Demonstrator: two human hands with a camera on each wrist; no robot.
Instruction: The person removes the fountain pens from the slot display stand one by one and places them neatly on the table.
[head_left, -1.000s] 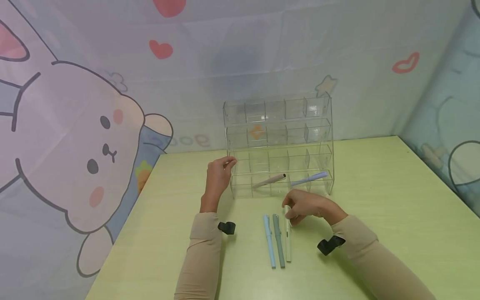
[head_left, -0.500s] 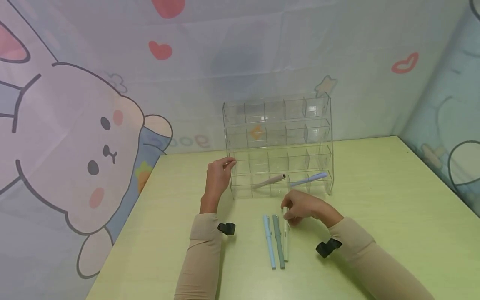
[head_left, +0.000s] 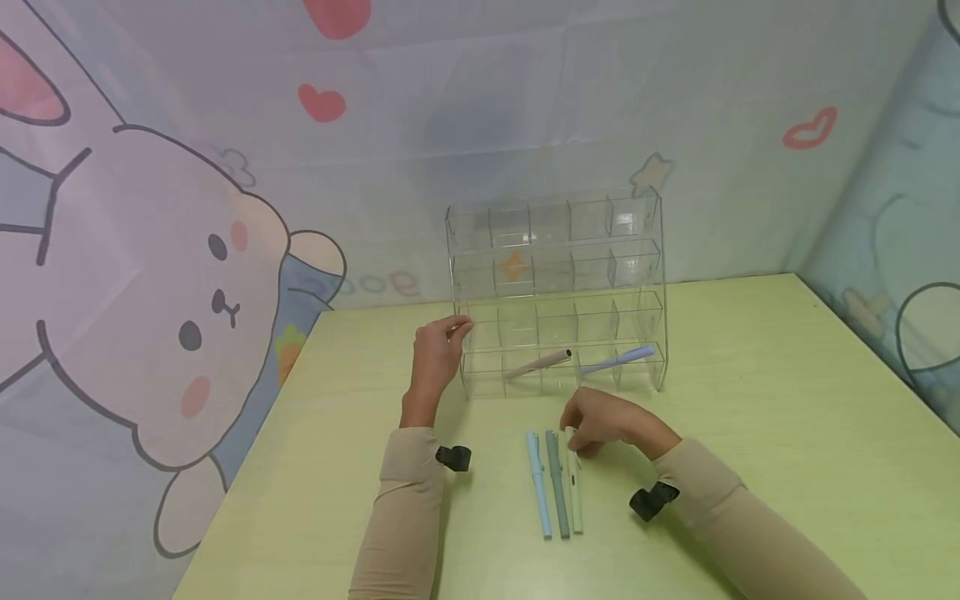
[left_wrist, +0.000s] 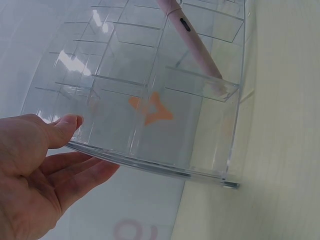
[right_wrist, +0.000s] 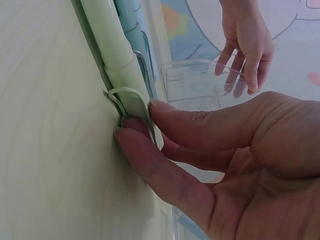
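My left hand (head_left: 437,354) grips the left side edge of a clear plastic display rack (left_wrist: 115,125), thumb on one face and fingers behind it. Low over the table, my right hand (head_left: 607,419) pinches the cap end of a pale green pen (head_left: 575,496); its clip (right_wrist: 132,92) shows between thumb and fingers in the right wrist view. Beside that pen, to its left, lie a dark green pen (head_left: 557,487) and a light blue pen (head_left: 539,487), roughly parallel, caps away from me.
In the rack's lowest row, a pinkish-brown pen (head_left: 540,364) and a lavender pen (head_left: 618,359) lean at a slant. Behind the pale yellow-green table (head_left: 787,400) hangs a cartoon-printed cloth (head_left: 480,100).
My right hand has moved slightly toward me and to the left, and the pale green pen has slid toward me, closer to the dark green one. The left hand keeps its place.
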